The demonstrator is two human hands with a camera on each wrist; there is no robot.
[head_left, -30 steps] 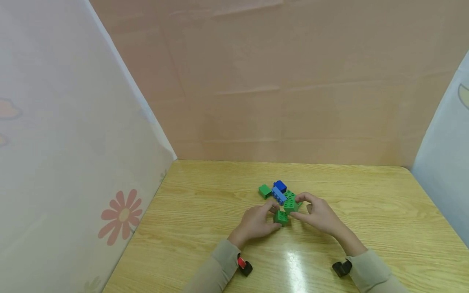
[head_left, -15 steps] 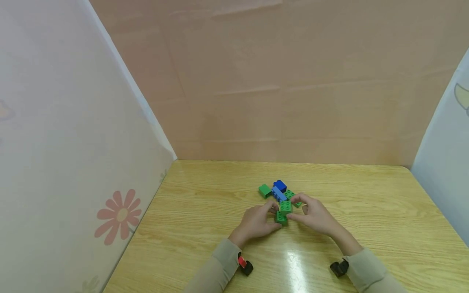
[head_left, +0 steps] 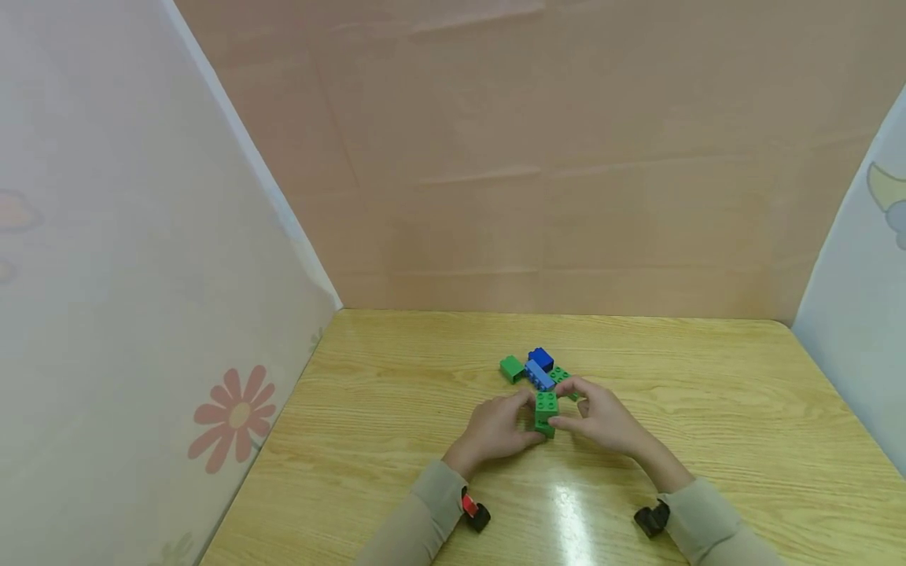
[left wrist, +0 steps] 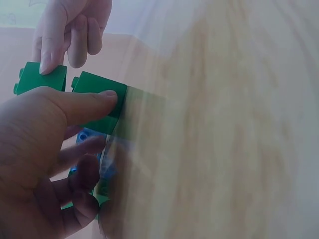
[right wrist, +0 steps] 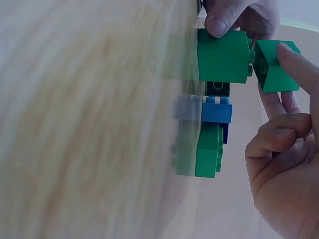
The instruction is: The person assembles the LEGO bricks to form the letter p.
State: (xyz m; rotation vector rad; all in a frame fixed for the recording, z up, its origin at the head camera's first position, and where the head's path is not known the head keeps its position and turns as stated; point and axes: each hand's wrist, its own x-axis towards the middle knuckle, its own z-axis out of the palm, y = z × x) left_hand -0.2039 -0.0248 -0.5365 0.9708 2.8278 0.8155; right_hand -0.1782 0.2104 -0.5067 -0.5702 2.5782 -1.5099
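My left hand [head_left: 495,427] grips a green brick [head_left: 546,431] that stands on the table, thumb on its near side. In the right wrist view this lower brick [right wrist: 223,57] has its studs facing a second green brick [right wrist: 277,68]. My right hand [head_left: 602,417] pinches that upper green brick [head_left: 546,403] between thumb and fingers, directly over the lower one. The right wrist view shows the upper brick slightly tilted, its hollow underside close to the studs; whether the two touch, I cannot tell.
Just behind the hands lie a green brick [head_left: 512,369], a dark blue brick [head_left: 541,359], a light blue brick [head_left: 539,376] and a flatter green brick [head_left: 561,376]. A beige wall [head_left: 538,196] rises beyond the wooden table [head_left: 382,377].
My right hand has moved left with its green brick, from beside the lower brick to over it. The left hand has stayed nearly still, gripping its brick.
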